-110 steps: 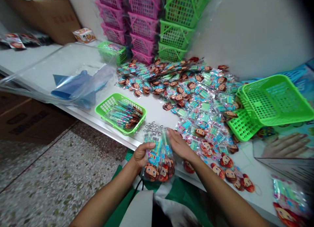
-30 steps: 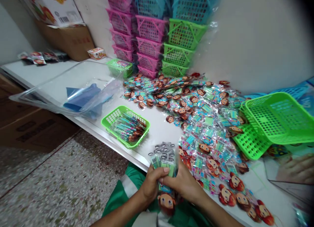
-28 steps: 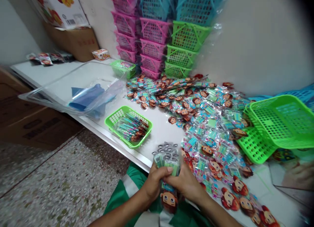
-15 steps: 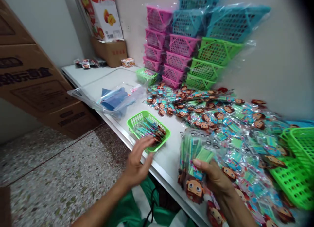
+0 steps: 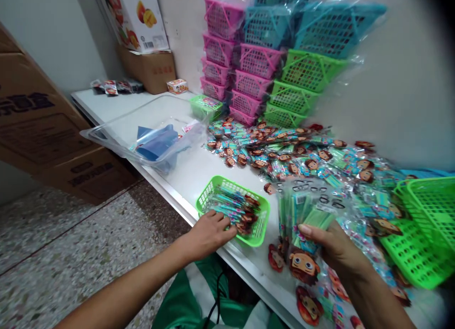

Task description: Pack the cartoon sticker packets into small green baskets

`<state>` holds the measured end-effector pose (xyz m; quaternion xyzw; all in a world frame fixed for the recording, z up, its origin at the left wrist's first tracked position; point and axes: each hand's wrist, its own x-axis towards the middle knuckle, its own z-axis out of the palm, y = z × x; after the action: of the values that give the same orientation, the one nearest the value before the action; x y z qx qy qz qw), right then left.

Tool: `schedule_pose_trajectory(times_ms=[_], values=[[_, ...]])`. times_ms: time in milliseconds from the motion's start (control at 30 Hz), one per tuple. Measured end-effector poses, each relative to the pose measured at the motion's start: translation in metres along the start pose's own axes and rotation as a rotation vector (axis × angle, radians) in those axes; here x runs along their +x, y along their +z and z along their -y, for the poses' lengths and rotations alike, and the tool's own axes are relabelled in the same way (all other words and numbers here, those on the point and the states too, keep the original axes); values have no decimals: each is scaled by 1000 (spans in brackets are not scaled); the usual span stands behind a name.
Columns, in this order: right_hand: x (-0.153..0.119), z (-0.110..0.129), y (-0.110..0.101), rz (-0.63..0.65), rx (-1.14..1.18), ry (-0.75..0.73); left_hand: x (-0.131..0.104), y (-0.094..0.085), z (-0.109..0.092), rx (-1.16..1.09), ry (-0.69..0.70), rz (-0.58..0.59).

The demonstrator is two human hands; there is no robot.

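Observation:
My right hand [image 5: 332, 241] is closed around a bunch of clear-bagged cartoon-figure items [image 5: 298, 224], green at the top with brown-haired heads at the bottom. The thumb presses on the front of the bunch, over the table. My left hand [image 5: 209, 234] is at the near left side of a small green plastic basket [image 5: 263, 224], its fingers bent over the rim; the fingertips are partly hidden. Inside the basket lies a row of the same bagged items [image 5: 232, 205], standing on edge and packed side by side.
Many loose bagged figures [image 5: 284, 158] are spread over the right and back of the white table [image 5: 188, 177]. Wrapped pink baskets [image 5: 256, 85], blue and green ones are stacked behind. Open green baskets [image 5: 419, 253] sit at right, a clear plastic tub [image 5: 124, 151] at left, cartons [image 5: 64, 144] beside the table.
My left hand has come down onto the basket's near rim, and the basket has shifted right and nearer to me. My right hand still holds the bunch. The view has turned slightly.

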<state>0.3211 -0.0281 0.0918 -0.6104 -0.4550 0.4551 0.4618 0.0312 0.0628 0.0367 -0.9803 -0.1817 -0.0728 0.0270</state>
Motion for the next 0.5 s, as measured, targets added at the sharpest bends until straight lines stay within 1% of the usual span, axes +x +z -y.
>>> schedule_pose_trajectory(times_ms=[67, 167, 233, 300, 367, 433, 500], values=[[-2, -3, -7, 11, 30, 76, 2, -1, -9, -1, -50, -4], [-4, -5, -13, 9, 77, 124, 5, 1, -15, -12, -47, -11], [-5, -4, -16, 16, 83, 111, 11, 6, -22, -29, -36, -6], [-5, -1, -17, 43, 65, 92, 17, 12, -34, -53, -44, -3], [-4, 5, -18, 71, 35, 63, 23, 15, -47, -82, -63, 2], [-3, 13, -20, 72, 0, 13, 26, 10, -57, -124, -70, 20], [0, 21, -22, 62, -37, -35, 29, 0, -58, -194, -58, 29]])
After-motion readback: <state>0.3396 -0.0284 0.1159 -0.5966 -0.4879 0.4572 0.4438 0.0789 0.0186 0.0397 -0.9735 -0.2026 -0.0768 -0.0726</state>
